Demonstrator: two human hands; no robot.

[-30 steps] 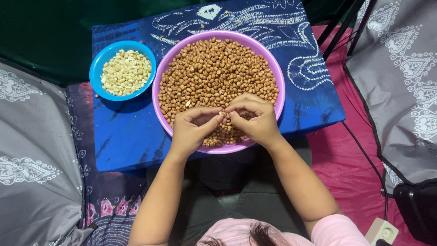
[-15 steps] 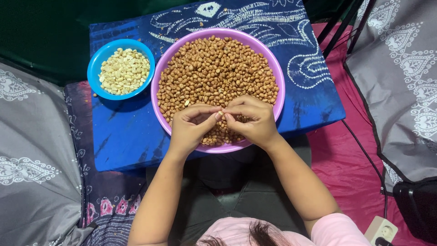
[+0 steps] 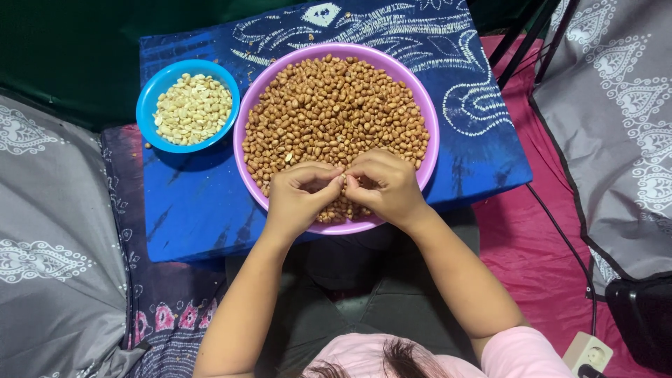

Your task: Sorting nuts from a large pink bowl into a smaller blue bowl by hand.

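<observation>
A wide pink bowl (image 3: 248,119) full of brown-skinned peanuts (image 3: 336,112) stands on a blue patterned cloth. Over its near rim my left hand (image 3: 297,199) and my right hand (image 3: 385,185) meet, fingertips pinched together on a peanut between them. To the left a smaller blue bowl (image 3: 150,105) holds pale skinned peanuts (image 3: 192,108).
The blue patterned cloth (image 3: 189,210) covers a low table. Grey patterned cushions lie at the left (image 3: 49,238) and at the right (image 3: 616,140). A black cable (image 3: 560,224) runs over the pink floor cloth to a white power socket (image 3: 584,350).
My hands have stayed over the near rim of the pink bowl, with only small finger movements. The bowls have not moved.
</observation>
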